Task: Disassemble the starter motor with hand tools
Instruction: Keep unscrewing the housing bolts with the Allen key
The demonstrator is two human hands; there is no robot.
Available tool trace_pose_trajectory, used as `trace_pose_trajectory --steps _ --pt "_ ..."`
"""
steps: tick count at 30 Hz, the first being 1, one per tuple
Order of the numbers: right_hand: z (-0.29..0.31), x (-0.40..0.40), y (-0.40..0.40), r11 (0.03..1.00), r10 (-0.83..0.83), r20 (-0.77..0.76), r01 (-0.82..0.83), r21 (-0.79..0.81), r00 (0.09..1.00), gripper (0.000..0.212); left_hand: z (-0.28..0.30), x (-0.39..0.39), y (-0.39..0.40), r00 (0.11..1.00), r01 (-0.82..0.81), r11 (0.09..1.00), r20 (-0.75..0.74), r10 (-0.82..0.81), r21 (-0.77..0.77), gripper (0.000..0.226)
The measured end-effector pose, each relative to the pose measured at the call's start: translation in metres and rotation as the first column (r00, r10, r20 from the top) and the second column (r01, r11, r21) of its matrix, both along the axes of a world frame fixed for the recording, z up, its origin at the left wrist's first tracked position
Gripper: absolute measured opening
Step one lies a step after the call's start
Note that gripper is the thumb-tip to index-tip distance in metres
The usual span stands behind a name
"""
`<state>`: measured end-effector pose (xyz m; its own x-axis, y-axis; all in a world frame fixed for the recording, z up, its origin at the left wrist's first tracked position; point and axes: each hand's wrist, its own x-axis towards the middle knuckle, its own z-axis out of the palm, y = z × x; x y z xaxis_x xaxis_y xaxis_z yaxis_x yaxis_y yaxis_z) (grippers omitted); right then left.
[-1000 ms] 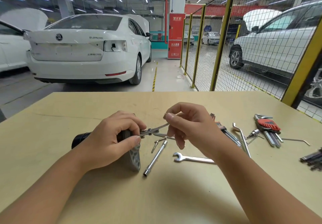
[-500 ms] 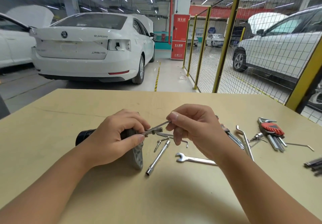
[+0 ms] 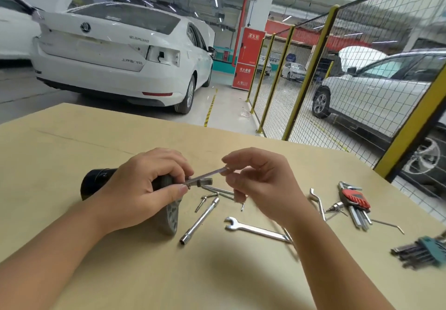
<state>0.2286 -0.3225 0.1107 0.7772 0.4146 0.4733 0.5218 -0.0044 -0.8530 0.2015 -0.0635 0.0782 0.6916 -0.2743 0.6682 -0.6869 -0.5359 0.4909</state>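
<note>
The starter motor, a black cylinder with a grey cast end housing, lies on the tan table. My left hand grips it over the top near the housing. A thin metal rod-like tool runs from the motor's end up to my right hand, which pinches its upper end between thumb and fingers. What the tool's lower end engages is hidden by my left fingers.
Below the hands lie a tubular socket wrench, an open-end spanner and loose long bolts. To the right are a bent wrench, a red hex-key set, a teal hex-key set. Mesh fence and cars stand beyond.
The camera view shifted and tilted. My right hand stays pinching the tool's end, its fingers repositioned slightly. The left hand keeps its grip on the motor.
</note>
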Motion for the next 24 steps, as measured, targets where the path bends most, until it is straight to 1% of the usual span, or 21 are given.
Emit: trace_pose_trajectory --steps 2,5,7,10,11,13,15,18,19,22,24 --pt "-0.001 0.001 -0.001 1.0 0.004 -0.013 -0.004 -0.014 1.0 0.026 -0.002 0.001 -0.002 1.0 -0.005 1.0 0.023 0.005 -0.01 0.017" --pt "-0.001 0.001 0.0 1.0 -0.011 -0.021 0.01 -0.021 1.0 0.025 -0.002 0.001 -0.003 1.0 0.007 1.0 -0.002 -0.007 -0.018 0.02" --pt "-0.001 0.0 0.0 1.0 -0.017 -0.034 0.017 -0.017 0.999 0.024 -0.001 0.0 -0.004 1.0 0.01 1.0 -0.004 -0.01 0.005 0.023" --pt "-0.001 -0.001 0.001 1.0 -0.018 -0.043 0.017 -0.026 0.999 0.011 -0.001 0.001 -0.003 1.0 0.02 0.999 0.018 -0.021 0.044 0.023" --pt "-0.001 -0.001 0.001 1.0 -0.021 -0.052 0.02 -0.022 0.998 0.011 -0.001 0.001 -0.002 1.0 0.02 0.999 0.021 -0.021 0.05 0.023" --pt "-0.002 0.0 0.003 0.998 -0.063 -0.078 0.062 -0.016 0.995 0.015 -0.001 0.002 -0.002 1.0 0.016 0.999 0.024 -0.017 0.051 0.023" --pt "-0.003 0.0 0.004 0.992 -0.127 -0.1 0.123 -0.04 0.987 0.01 -0.001 0.002 -0.003 0.999 0.018 0.999 0.031 -0.019 0.037 0.024" --pt "-0.005 0.003 0.005 0.99 -0.138 -0.126 0.133 -0.047 0.982 0.005 0.0 0.002 -0.004 1.0 0.015 0.999 0.024 -0.016 0.032 0.025" --pt "-0.004 0.003 0.005 0.992 -0.128 -0.127 0.126 -0.019 0.984 0.007 0.0 0.002 -0.003 1.0 0.008 0.999 0.016 -0.009 0.032 0.025" --pt "-0.007 0.002 0.008 0.991 -0.115 -0.045 0.118 0.062 0.992 0.028 -0.001 0.002 -0.001 1.0 0.01 1.0 0.016 -0.011 0.028 0.025" --pt "-0.008 0.001 0.011 0.987 -0.132 0.002 0.132 0.088 0.991 0.034 -0.001 0.002 -0.001 1.0 0.017 0.999 0.022 -0.018 0.027 0.023"
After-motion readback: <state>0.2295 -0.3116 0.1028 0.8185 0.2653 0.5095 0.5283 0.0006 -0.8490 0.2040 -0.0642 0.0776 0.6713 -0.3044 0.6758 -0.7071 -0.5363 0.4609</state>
